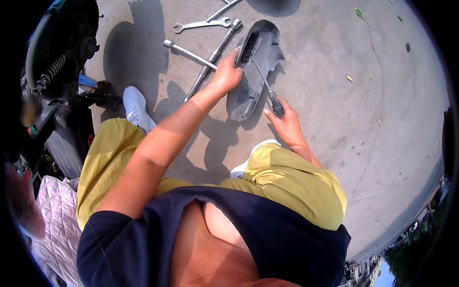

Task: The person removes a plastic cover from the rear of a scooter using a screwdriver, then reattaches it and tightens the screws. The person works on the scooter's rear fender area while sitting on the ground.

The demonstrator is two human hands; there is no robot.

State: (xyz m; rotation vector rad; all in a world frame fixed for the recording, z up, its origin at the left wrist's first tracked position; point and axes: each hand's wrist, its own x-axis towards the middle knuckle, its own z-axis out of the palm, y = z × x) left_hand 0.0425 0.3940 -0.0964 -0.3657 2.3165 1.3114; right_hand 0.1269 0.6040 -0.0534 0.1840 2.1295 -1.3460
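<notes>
My left hand (226, 74) is closed on the left edge of a long, dark grey, dusty plastic cover (245, 98), hollow side up and tilted over the concrete. A dark ribbed vent (250, 46) shows inside its far half. In my right hand (287, 123) is a screwdriver (273, 98), gripped by its dark handle. Its thin metal shaft slants up and left into the hollow, with the tip near the ribbed part. Whether the tip touches the plastic I cannot tell. Just left of my left hand lies a cross-shaped lug wrench (205, 70).
An open-end spanner (201, 24) lies beyond the lug wrench, with another metal tool (224, 9) touching it. A motorcycle (60, 81) with a coil spring stands at the left, a pink quilted cloth (57, 225) below it. Leaves and cigarette butts (349, 78) dot the concrete at right.
</notes>
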